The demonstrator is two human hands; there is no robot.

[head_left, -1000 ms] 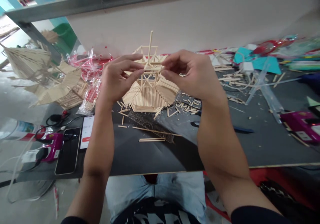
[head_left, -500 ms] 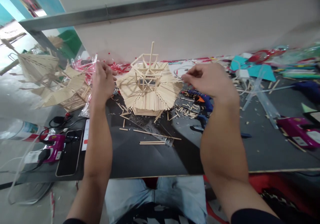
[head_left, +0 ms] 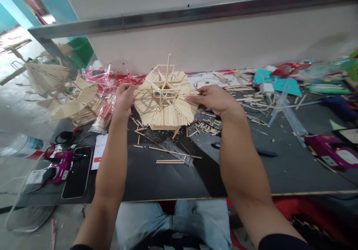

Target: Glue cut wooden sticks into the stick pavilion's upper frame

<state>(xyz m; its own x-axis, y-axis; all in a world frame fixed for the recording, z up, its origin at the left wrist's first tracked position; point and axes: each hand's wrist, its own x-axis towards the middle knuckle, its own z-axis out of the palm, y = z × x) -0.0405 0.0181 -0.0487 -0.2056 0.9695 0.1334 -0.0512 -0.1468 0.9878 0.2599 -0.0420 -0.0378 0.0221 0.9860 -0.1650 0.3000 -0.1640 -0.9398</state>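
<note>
While the thumb and fingers (head_left: 193, 98) of the right hand (head_left: 214, 99) are clamped on the right edge of the stick model (head_left: 167, 113), the left hand (head_left: 123, 99) reaches its left edge with the fingers curled, though whether they grip it or only touch it I cannot tell. Between the two hands, the model stands on the desk (head_left: 156, 184), its wide roof of thin wooden sticks flaring out around an open frame, with one tall post (head_left: 168, 69) rising from the middle. Just in front of it lie a clear ruler (head_left: 176, 150), a long stick (head_left: 158, 149) across the ruler, and two sticks (head_left: 165, 161) side by side near the ruler's end. Short stick scraps (head_left: 208, 127) are scattered by the model's right side, below the right hand. Left of the left hand are red and clear plastic packets (head_left: 104, 112) and, beyond them, another stick model (head_left: 69, 103). Nearer the front left corner are a dark phone (head_left: 77, 173), a phone with a lit screen (head_left: 98, 149) and a purple power strip (head_left: 63, 164). Far to the right, clear plastic strips (head_left: 295, 117) lie near blue card (head_left: 289, 87).
</note>
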